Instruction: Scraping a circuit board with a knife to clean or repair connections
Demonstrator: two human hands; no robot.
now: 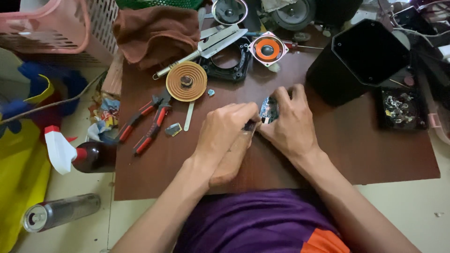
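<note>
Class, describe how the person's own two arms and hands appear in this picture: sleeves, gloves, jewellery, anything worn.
Both arms are bare to the frame's edge, with no sleeves in view. The left hand and right hand wear no gloves, and no rings, watch or bracelet show. The purple garment with an orange patch covers the body below.

Dark reddish-brown wooden table; small green-and-silver circuit board between left hand and right hand; red-handled black pliers; tan ringed spiral disc with grey centre; orange-coned speaker in white square frame; rust-brown cloth; pink plastic basket; black hexagonal casing; white-nozzled brown spray bottle; silver metal can; purple shirt with orange patch
</note>
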